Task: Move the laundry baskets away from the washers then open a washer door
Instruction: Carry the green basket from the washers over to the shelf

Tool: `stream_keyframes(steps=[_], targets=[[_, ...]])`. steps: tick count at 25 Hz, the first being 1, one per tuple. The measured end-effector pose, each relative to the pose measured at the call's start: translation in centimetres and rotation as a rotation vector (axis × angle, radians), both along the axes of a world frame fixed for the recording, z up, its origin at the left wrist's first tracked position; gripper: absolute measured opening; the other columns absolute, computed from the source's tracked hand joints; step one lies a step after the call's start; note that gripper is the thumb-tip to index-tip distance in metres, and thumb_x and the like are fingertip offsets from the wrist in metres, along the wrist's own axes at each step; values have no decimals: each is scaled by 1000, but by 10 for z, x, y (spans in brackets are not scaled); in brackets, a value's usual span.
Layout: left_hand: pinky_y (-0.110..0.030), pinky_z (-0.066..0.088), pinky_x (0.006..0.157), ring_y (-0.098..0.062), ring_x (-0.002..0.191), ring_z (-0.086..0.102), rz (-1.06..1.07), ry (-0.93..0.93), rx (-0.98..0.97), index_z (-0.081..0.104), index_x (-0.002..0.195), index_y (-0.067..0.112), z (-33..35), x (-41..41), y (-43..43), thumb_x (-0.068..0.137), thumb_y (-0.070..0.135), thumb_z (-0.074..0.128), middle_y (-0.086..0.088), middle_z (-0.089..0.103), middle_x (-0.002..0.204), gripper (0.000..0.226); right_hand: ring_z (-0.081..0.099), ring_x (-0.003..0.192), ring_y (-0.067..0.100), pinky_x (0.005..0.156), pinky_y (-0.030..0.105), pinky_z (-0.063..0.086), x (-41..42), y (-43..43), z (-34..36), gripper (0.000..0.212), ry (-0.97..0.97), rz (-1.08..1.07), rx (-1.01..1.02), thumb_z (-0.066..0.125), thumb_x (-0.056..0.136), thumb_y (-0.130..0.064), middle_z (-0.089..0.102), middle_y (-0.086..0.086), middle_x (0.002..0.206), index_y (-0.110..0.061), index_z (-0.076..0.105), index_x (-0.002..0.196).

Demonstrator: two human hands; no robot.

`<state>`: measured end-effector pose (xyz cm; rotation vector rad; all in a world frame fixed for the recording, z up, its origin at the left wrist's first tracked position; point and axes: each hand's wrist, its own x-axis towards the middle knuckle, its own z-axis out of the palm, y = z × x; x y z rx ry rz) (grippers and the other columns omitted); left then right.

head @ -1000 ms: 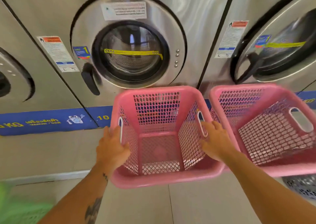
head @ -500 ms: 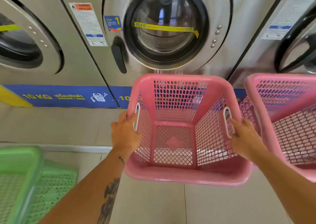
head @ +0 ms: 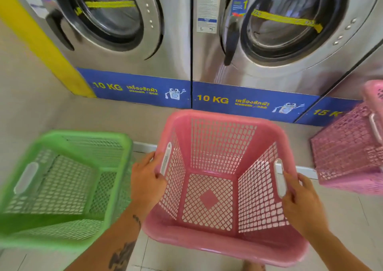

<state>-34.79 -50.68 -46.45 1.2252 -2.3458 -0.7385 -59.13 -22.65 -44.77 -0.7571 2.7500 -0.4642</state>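
Both hands, left hand (head: 146,184) and right hand (head: 301,203), clamp the side handles of the empty pink plastic mesh laundry basket (head: 223,248), held in front of the steel washers (head: 128,63). Swinging left, it may clip the green plastic mesh basket (head: 116,142) just beside it.

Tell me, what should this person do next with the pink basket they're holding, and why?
Probably set it down beside the green basket. Both hands, left hand and right hand, grip the pink basket by its sides, clear of the washers. A second pink basket sits near them, and both doors look shut.
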Motion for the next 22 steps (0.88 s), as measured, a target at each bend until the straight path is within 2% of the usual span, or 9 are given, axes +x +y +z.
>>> stream_keyframes(steps=[2,5,8,9,11,13,16,18,22], targets=[[-43,53,66,-8,55,41,7,-4,39,60,128,20,-7,27,-4,60,-13,56,1,61,123,75,60,84,37,68,47,53,31,-9,-9,59,-24,-3,15,51,82,-1,44,11,136,-21,47,138],[-41,50,70,-16,66,42,39,-20,67,60,129,15,-27,58,-4,62,-15,55,-4,60,127,73,59,90,38,67,44,50,60,-25,-26,61,-59,-15,66,52,83,-2,45,12,133,-19,42,141],[-46,51,76,-28,72,49,48,-42,87,55,134,15,-54,75,-1,67,-13,55,-5,57,130,73,58,96,35,70,41,49,73,-34,-45,62,-118,-35,111,52,83,-7,44,9,130,-23,40,141],[-46,51,80,-32,80,53,57,-58,87,53,136,16,-63,78,0,69,-11,54,-5,56,132,72,58,96,34,71,41,49,74,-34,-52,61,-132,-31,120,51,82,-8,45,9,129,-24,40,140],[-34,42,93,-29,99,51,89,-95,56,49,139,18,-82,79,4,73,-9,54,-2,51,140,71,57,97,33,70,38,47,72,-34,-68,63,-160,-19,136,52,80,-6,45,10,129,-25,41,139],[-28,36,94,-26,106,46,128,-117,57,47,140,20,-98,76,8,75,-7,52,2,46,145,71,56,103,35,70,38,47,70,-34,-85,69,-194,-7,173,52,78,-1,42,11,135,-25,40,141],[-40,41,97,-25,108,51,114,-112,102,48,140,20,-112,79,6,75,-9,51,1,49,143,71,54,112,38,80,45,52,70,-35,-103,74,-265,14,208,52,78,-1,34,11,143,-27,33,144],[-46,49,90,-23,98,57,69,-111,133,49,138,20,-117,88,4,73,-10,52,3,53,136,72,54,115,37,82,46,53,73,-34,-108,73,-297,24,227,52,79,-4,31,9,145,-30,31,144],[-42,51,93,-22,114,53,31,-225,266,50,138,25,-112,100,4,78,-1,53,8,42,146,65,51,120,35,87,45,52,75,-27,-105,63,-397,5,210,50,83,-10,33,8,145,-31,38,141]])
